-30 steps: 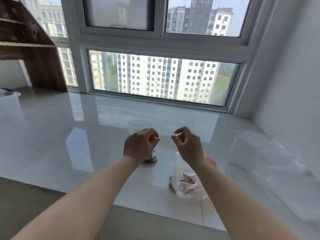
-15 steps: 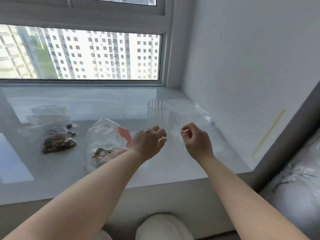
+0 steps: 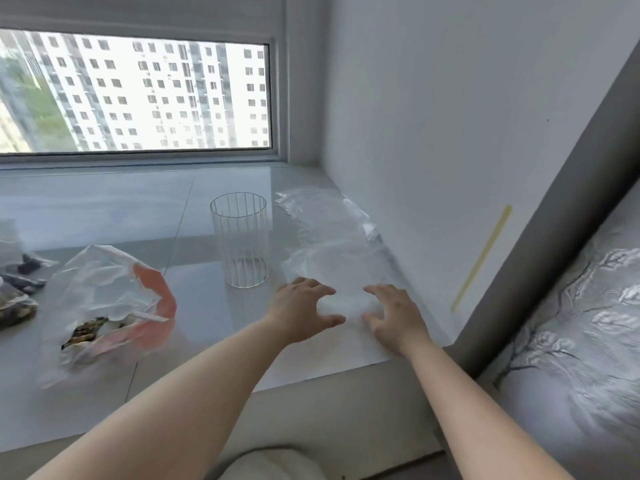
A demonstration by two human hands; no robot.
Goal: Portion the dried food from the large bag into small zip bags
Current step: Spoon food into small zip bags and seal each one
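Both hands have been lowered since the earlier frame, where they were raised with curled fingers. The left hand (image 3: 304, 308) and the right hand (image 3: 394, 313) are now seen spread wide, fingers straight, over the near end of a stack of clear zip bags (image 3: 332, 244) laid along the right of the worktop (image 3: 104, 206), against the wall; contact cannot be confirmed. Nothing is held. A ribbed clear glass (image 3: 240, 239) is stood just left of the stack. The large bag (image 3: 110, 306), white and orange with dried food showing at its mouth, is lain at near left. A filled small bag (image 3: 15, 306) is cut off at the left edge. The view has been brought closer.
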